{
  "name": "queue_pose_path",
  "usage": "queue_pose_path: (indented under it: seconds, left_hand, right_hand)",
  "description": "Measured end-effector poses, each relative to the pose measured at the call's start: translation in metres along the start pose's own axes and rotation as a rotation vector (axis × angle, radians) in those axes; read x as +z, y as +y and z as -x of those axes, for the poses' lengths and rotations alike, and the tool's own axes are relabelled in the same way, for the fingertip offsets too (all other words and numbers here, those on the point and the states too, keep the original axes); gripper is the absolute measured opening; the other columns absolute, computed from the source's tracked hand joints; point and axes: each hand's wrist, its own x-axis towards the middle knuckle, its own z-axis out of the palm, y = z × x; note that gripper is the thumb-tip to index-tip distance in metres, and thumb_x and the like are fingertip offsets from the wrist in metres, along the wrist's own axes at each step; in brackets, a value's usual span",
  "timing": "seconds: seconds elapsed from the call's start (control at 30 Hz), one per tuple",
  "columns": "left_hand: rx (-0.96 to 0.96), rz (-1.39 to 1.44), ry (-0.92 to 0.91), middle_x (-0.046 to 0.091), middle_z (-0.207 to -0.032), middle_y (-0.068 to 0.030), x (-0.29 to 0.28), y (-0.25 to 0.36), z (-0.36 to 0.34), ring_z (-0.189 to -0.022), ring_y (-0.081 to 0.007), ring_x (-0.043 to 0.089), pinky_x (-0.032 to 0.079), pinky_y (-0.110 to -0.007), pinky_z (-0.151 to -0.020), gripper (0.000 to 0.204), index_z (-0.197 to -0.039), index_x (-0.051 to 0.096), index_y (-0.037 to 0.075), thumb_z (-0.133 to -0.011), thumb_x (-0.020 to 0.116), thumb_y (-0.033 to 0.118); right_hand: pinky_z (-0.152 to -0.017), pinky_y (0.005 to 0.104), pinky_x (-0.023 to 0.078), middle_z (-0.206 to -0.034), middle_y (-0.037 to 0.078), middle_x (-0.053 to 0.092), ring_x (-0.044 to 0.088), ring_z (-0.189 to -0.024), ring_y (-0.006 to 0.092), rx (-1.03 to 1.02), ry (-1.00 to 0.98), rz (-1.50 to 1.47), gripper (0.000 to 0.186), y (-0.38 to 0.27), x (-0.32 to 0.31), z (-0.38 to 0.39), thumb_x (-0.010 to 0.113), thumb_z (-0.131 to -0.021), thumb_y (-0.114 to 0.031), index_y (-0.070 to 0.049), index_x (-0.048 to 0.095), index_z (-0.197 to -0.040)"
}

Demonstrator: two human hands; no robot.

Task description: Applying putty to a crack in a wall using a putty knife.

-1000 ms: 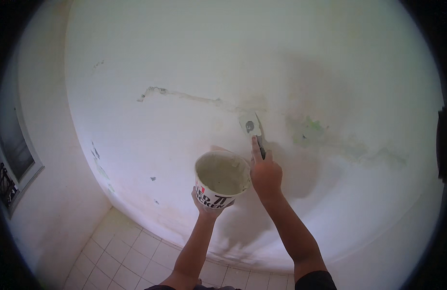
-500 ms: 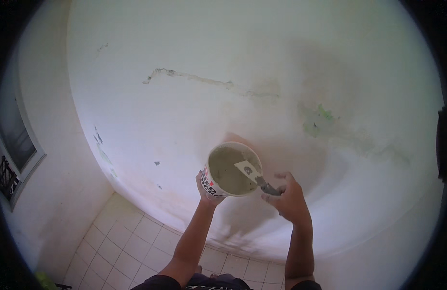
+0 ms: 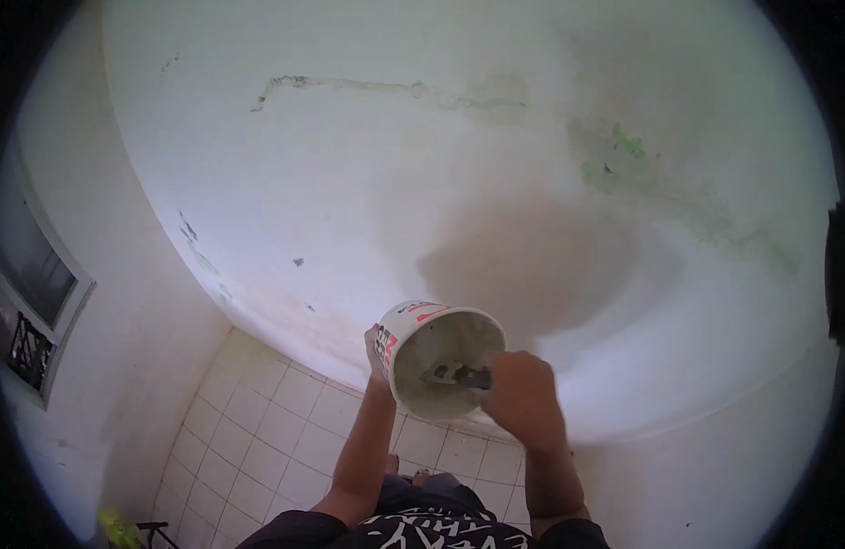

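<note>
A white plastic bucket [image 3: 407, 316] with red and black print is held up in front of me, its mouth tilted toward me. My left hand [image 3: 375, 355] grips its left side, fingers partly hidden behind it. Greyish paste coats the inside. My right hand [image 3: 521, 395] is closed round the dark handle of a putty knife [image 3: 474, 377]. The knife's pale blade reaches down into the bucket, against the paste; its tip is hard to make out.
Ahead stands a pale wall [image 3: 349, 192] with a long patched crack [image 3: 368, 87] and peeling green spots [image 3: 626, 142]. A window [image 3: 43, 284] is at the left. Light tiles [image 3: 258, 412] cover the floor, and a yellow-green object [image 3: 119, 528] lies at the lower left.
The bucket has come lower and nearer, tilting more toward me. My right hand has moved down and left, its fingers now wrapped round the handle, and the knife has gone into the bucket.
</note>
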Motion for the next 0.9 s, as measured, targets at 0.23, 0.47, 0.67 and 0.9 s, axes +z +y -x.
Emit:
queue_pose_path:
  seconds: [0.23,0.47,0.67,0.9]
  left_hand:
    - [-0.034,0.063,0.115,0.073,-0.115,-0.0151,-0.004,-0.011,0.025,-0.103,-0.0278,0.068,0.054,-0.042,-0.093,0.063,-0.125,0.065,0.002,-0.098,0.045,0.054]
    - [0.05,-0.019,0.114,0.068,-0.127,-0.0135,0.041,-0.02,0.049,-0.111,-0.029,0.065,0.052,-0.042,-0.098,0.067,-0.134,0.06,0.005,-0.097,0.042,0.058]
    - [0.369,-0.537,-0.056,0.062,-0.133,-0.0132,0.077,-0.015,0.065,-0.117,-0.0294,0.062,0.053,-0.051,-0.097,0.074,-0.135,0.059,0.009,-0.094,0.042,0.067]
    - [0.047,0.097,0.14,0.06,-0.138,-0.0114,0.031,-0.009,0.066,-0.123,-0.0328,0.059,0.051,-0.052,-0.1,0.071,-0.141,0.056,0.014,-0.094,0.042,0.066]
  right_hand:
    - [-0.073,0.0454,0.053,-0.081,0.015,0.072,0.069,-0.08,0.0359,0.032,-0.081,0.086,0.026,-0.015,-0.024,0.016,0.082,-0.072,-0.024,-0.008,0.073,-0.092]
    - [-0.059,0.0372,0.052,-0.081,0.018,0.074,0.071,-0.066,0.0289,0.105,-0.051,-0.197,0.026,-0.001,-0.047,0.026,0.082,-0.079,-0.021,-0.006,0.074,-0.099]
    - [-0.047,0.0292,0.049,-0.086,0.018,0.074,0.066,-0.058,0.0192,0.285,-0.363,-0.948,0.032,0.05,-0.017,0.031,0.071,-0.091,-0.014,0.007,0.068,-0.115]
    - [-0.036,0.0232,0.036,-0.082,0.022,0.071,0.051,-0.04,0.0125,0.271,-0.419,-1.475,0.035,0.083,0.039,0.036,0.058,-0.101,-0.022,0.007,0.062,-0.12]
